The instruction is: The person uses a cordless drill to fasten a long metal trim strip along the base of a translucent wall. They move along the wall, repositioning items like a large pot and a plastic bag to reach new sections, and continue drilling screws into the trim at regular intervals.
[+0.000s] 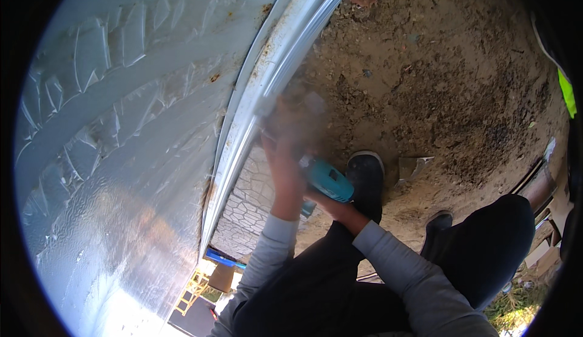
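Note:
My right hand (pixel 333 208) is closed around a teal and black handheld power tool (pixel 330 180), just left of my boot. The tool's front end points up and left toward a pale metal edge (pixel 260 91) and is lost in haze, so its exact kind does not show. Right beside the tool's front part is my left hand (pixel 285 170), close to the metal edge. Blur and dust hide its fingers. A brownish dust cloud (pixel 300 115) hangs over the spot where the tool meets or nears the edge.
A large grey metal sheet (pixel 139 124) fills the left side. Patterned paving (pixel 249 188) lies below the edge, with brown soil (pixel 449 63) to the right. My dark boot (pixel 365 170) and a broken flat piece (pixel 414 168) are close by. Boards (pixel 537 182) lie far right.

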{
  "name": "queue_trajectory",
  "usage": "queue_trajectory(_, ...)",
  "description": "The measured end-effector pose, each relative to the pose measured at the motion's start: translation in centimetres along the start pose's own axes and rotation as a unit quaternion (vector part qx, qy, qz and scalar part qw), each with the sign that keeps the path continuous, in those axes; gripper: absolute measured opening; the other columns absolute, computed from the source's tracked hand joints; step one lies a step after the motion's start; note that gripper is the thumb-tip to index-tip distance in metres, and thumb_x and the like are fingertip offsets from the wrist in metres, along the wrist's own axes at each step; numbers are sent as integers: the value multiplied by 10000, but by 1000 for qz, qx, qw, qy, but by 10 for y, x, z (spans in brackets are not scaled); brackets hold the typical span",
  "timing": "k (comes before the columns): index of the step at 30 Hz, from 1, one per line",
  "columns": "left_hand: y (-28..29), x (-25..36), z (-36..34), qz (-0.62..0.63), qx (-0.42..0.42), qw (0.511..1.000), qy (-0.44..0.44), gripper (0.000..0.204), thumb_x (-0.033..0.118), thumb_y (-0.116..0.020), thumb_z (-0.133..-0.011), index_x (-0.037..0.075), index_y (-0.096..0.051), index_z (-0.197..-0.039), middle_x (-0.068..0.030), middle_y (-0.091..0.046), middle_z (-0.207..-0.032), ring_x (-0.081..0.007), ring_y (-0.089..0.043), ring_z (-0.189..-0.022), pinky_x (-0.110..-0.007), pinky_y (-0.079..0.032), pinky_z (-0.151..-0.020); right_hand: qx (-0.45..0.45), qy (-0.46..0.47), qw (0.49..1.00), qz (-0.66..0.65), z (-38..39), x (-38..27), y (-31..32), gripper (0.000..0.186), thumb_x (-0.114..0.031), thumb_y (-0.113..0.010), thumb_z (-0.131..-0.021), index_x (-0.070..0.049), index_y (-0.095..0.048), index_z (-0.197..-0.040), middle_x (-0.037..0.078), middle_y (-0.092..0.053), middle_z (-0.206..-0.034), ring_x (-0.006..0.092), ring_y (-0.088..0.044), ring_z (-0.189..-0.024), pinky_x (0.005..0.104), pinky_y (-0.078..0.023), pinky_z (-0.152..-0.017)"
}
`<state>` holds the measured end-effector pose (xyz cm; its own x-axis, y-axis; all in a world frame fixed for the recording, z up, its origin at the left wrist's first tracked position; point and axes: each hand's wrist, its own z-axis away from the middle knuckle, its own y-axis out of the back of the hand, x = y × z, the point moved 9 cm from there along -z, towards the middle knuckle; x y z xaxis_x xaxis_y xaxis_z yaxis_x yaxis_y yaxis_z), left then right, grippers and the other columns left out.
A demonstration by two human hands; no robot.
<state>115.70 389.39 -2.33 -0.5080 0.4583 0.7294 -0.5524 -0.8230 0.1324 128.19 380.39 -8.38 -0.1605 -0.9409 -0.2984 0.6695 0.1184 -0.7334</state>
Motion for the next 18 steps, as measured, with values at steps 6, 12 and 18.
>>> queue_trajectory(6,2,-4,1,-5,-2,1000,25,734,190,-513,-1045,128,-141,-1675,-120,-621,-1227,-208,-658,-939,-314,-579,-716,-3,-10,1000,-11,3,3,-1,625,-147,-760,-979,-110,-465,-1528,45,-585,-1423,174,-583,-1256,382,-533,-997)
queue_trajectory(12,7,-4,-3,-51,64,996,26,770,127,-530,-942,166,-264,-1664,-101,-611,-1011,-214,-610,-734,-377,-568,-638,-37,-40,998,45,2,-2,-4,708,-144,-668,-1041,-64,-294,-1637,76,-414,-1600,186,-460,-1426,375,-445,-1145)
queue_trajectory(18,4,-5,3,27,86,994,62,783,143,-528,-938,168,-248,-1669,-99,-611,-1013,-218,-602,-684,-374,-550,-598,-49,-57,997,29,6,1,-6,695,-146,-669,-1039,-63,-313,-1629,73,-446,-1580,180,-476,-1408,366,-455,-1130)
